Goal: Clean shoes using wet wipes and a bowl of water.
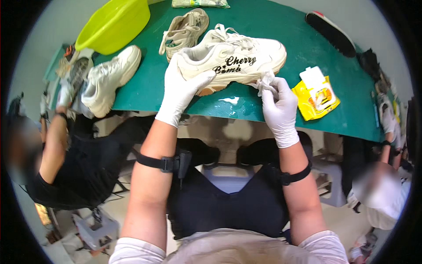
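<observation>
Bright light glares off the table (148,83), edges curving into black

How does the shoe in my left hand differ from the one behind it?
Your left hand grips the held shoe; the rear shoe rests on the table. The held shoe looks whiter, the rear shoe duller and more beige. Both have laces.

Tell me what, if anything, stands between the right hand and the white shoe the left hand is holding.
Only the crumpled white cloth pinched in the right hand itself, by the lower edge of the white shoe near its toe. Nothing else visible intervenes; the yellow packet lies off to the right.
</observation>
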Motion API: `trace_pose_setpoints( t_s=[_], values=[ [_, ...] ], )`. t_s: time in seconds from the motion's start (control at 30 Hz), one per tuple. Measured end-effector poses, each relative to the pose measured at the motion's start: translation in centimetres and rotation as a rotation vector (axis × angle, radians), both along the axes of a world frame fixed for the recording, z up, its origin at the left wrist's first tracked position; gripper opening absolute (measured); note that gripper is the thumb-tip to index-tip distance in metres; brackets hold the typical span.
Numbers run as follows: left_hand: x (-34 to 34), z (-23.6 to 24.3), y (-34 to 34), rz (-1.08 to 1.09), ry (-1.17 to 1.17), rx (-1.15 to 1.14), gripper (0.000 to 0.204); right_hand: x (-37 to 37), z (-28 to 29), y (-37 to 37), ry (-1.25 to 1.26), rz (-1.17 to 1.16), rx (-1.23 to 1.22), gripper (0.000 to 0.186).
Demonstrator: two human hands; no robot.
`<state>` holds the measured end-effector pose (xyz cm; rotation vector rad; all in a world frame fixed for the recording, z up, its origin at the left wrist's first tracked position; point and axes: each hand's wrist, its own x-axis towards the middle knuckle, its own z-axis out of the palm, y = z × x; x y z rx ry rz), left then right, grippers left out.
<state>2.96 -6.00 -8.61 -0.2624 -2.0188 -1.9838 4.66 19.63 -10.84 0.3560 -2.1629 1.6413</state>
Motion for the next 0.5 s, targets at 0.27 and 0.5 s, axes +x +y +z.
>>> trace_pose_setpoints(
  t_s=[0.27, 0.5],
  values=[
    [-0.1, 0.4, 0.3, 0.008, -0.016, -0.029, 0.083, 0.5, 0.9, 0.0, 0.003, -0.003, 0.024, 0.007],
    [0.8, -0.5, 0.4, 0.123, 0.110, -0.333, 0.104, 0.4, 0.4, -0.3, 0.053, -0.041, -0.003, 0.007]
  ],
)
